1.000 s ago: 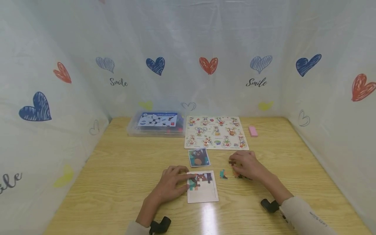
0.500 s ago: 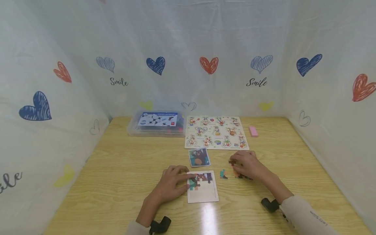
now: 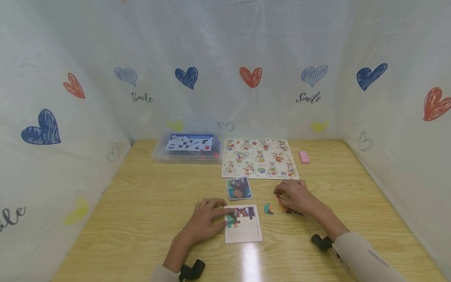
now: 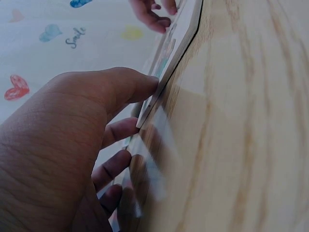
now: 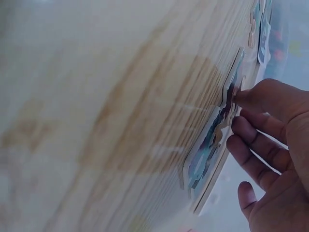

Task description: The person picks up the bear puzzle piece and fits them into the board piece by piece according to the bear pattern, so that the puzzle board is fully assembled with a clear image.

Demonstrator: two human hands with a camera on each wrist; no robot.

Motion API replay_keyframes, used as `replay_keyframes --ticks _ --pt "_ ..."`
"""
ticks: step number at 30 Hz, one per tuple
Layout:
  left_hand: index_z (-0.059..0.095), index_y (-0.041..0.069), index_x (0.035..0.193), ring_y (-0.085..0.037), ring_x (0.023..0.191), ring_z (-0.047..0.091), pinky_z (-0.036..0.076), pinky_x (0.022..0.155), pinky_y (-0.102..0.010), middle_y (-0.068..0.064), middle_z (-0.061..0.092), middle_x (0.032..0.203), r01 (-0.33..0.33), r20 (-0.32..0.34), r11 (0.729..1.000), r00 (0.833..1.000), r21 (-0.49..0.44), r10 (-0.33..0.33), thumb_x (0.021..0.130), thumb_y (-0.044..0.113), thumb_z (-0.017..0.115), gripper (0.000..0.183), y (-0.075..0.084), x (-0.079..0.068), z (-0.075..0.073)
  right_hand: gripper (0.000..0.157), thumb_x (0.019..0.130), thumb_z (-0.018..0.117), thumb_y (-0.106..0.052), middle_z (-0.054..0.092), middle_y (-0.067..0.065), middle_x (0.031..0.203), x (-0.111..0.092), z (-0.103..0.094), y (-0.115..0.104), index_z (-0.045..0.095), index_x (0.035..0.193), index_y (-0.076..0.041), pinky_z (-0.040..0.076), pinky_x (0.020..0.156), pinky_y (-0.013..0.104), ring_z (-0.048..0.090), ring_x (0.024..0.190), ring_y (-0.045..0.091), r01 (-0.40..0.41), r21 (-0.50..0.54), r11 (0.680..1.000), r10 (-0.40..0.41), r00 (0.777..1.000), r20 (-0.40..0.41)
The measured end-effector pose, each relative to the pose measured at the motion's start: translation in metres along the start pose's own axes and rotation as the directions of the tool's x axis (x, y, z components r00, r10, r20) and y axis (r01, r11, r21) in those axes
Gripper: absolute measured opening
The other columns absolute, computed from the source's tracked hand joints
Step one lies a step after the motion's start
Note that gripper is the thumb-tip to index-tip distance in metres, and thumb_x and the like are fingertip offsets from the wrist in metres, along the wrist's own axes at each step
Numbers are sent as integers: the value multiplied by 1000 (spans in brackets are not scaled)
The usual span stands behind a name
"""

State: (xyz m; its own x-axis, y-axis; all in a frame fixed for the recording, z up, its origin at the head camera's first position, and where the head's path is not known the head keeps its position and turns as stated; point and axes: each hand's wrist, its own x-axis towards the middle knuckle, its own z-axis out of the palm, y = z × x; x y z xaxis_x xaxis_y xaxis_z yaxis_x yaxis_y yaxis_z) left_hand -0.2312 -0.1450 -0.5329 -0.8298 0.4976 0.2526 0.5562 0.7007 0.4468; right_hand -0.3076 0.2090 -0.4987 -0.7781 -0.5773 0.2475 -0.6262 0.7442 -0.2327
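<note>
My left hand [image 3: 204,221] rests at the left side of a small white puzzle tray [image 3: 246,235]. Its index finger lies over the tray and its thumb touches the edge. Several bear-picture pieces fill the upper and left parts of the tray. To the right, my right hand [image 3: 297,197] pinches a dark brown jigsaw piece [image 3: 277,193] among several loose pieces, partly hidden under the fingers. The right wrist view shows the thumb on a piece, with other pieces [image 5: 205,150] lying below it. One teal and brown piece [image 3: 268,208] lies apart, between tray and right hand.
Behind the tray lies a bear picture card [image 3: 239,188]. Farther back are a wooden animal puzzle board [image 3: 260,158], a clear plastic case [image 3: 186,149] and a pink block [image 3: 304,157]. A heart-print curtain [image 3: 218,47] encloses the table [image 3: 141,219].
The right hand's fingers shift slightly over the loose pieces, and the brown piece at its fingertips turns a little. The left hand and tray stay in place.
</note>
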Motion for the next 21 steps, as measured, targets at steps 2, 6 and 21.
replay_keyframes --ticks 2,6,21 --pt "66 37 132 -21 119 44 35 91 -47 5 54 132 -1 2 1000 1000 -2 1 94 36 64 38 1 0 -1 17 80 80 -11 65 -11 87 2 1 0 72 92 -20 31 79 45 59 87 15 -13 -3 1000 13 1000 11" --pt "66 37 132 -20 118 44 35 91 -47 5 54 132 4 5 1000 1000 -2 -3 94 36 64 38 1 0 -1 17 76 79 -13 65 -12 85 6 2 1 71 89 -21 30 79 44 59 86 14 -20 2 1000 20 1000 21" --pt "66 38 132 -20 119 43 35 91 -46 6 54 132 9 14 1000 1000 3 -9 94 37 64 38 1 1 -2 23 76 80 -15 67 -9 91 2 -8 -12 70 97 -16 31 83 42 59 91 15 10 5 1000 -10 1000 -2"
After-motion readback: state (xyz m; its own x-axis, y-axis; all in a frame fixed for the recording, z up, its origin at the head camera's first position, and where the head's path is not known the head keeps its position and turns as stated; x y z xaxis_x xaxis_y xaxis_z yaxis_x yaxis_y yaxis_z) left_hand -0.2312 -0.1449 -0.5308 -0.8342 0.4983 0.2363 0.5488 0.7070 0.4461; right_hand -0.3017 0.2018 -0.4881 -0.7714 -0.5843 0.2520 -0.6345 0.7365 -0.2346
